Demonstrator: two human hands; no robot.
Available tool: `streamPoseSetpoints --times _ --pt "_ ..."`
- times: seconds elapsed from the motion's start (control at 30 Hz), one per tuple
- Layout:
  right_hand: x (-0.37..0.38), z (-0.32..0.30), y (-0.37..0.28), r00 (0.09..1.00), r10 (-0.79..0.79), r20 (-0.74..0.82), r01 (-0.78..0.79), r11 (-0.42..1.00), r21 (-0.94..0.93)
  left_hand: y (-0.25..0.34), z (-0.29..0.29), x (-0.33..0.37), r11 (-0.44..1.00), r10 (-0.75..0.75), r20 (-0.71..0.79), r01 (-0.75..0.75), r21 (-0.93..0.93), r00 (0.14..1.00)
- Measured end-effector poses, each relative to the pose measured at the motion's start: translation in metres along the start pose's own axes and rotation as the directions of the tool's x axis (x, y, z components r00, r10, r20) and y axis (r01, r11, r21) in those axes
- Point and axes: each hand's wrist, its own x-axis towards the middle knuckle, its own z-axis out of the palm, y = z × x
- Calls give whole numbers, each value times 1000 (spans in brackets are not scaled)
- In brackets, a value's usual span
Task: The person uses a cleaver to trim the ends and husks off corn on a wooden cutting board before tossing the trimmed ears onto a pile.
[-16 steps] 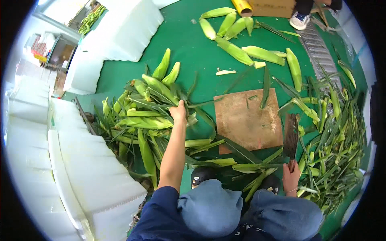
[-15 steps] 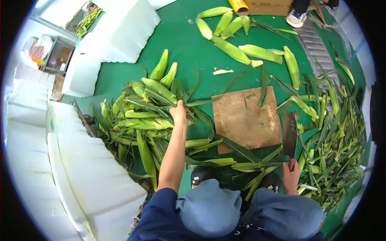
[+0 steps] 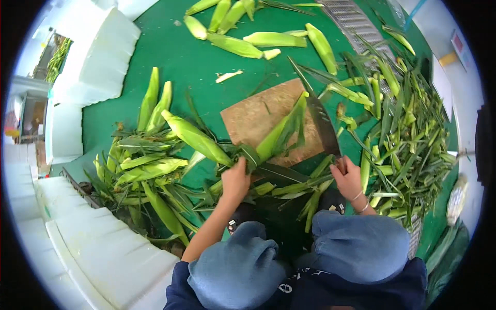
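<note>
My left hand [image 3: 236, 182] is closed round the leafy stalk ends of two green ears of corn. One ear of corn [image 3: 199, 138] points up and left from the fist, while the other ear [image 3: 279, 129] slants up and right over the wooden board [image 3: 242, 114]. A large knife with a long dark blade [image 3: 323, 124] is gripped in my right hand [image 3: 347, 178], the blade pointing away from me along the board's right side. Its handle is mostly hidden by my fingers. Cut stalks and leaves [image 3: 289, 188] lie between my hands and feet.
A pile of unhusked corn [image 3: 150, 170] lies at the left beside white foam blocks [image 3: 98, 243]. Several ears [image 3: 235, 45] rest on the green floor [image 3: 175, 57] beyond the board. Stripped leaves and stalks [image 3: 413, 139] heap up at the right, partly over a metal grate [image 3: 356, 26].
My left hand has lifted ears of corn from the left pile toward the board. The knife in my right hand now tilts to the left. The view has shifted right.
</note>
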Motion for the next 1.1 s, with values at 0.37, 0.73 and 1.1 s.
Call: streamPoseSetpoints --times 0.37,0.73,1.1 --pt "-10 -4 -2 996 66 -66 -72 992 -103 60 -95 69 949 231 -112 -249 -192 966" --pt "92 -9 -58 814 -455 -360 527 840 131 27 -3 47 931 235 123 -259 256 964" --pt "48 -61 64 898 98 -429 -326 804 -497 46 10 8 783 -150 194 237 -575 969"
